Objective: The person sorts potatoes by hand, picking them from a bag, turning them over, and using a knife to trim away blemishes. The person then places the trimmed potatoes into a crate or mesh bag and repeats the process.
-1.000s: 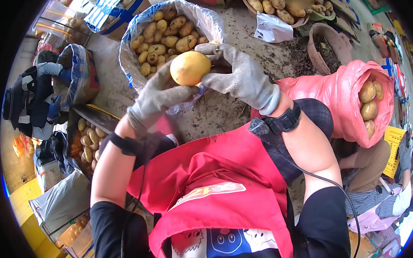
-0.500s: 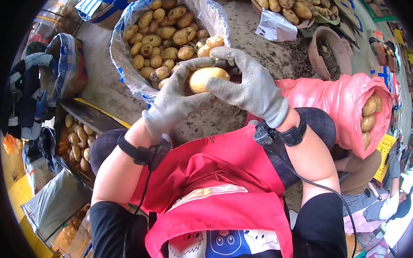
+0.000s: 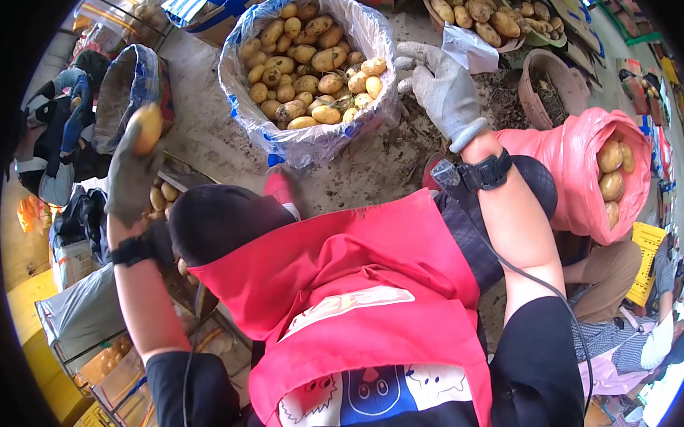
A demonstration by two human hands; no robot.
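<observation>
My left hand (image 3: 130, 173), in a dirty grey glove, is out at the left with its fingers round a yellow potato (image 3: 149, 129). Below that hand, partly hidden by my arm, is a dark-edged box of potatoes (image 3: 164, 194). My right hand (image 3: 445, 91), gloved too, holds nothing, its fingers apart, just right of a large tub lined with clear plastic (image 3: 233, 88). Many soil-flecked potatoes (image 3: 306, 81) lie in that tub. Close to the right fingers is a crumpled white sheet (image 3: 470, 49).
A pink sack (image 3: 557, 162) of potatoes lies beside my right knee. Further back are a basket of potatoes (image 3: 478, 13) and a pinkish tub (image 3: 535, 90). A plastic-lined box (image 3: 127, 89) stands at the left. Another person (image 3: 619, 346) sits at the lower right.
Both hands were together on the potato before the tub. My left hand has carried it far to the left. My right hand has let go and moved right; the view has shifted slightly.
</observation>
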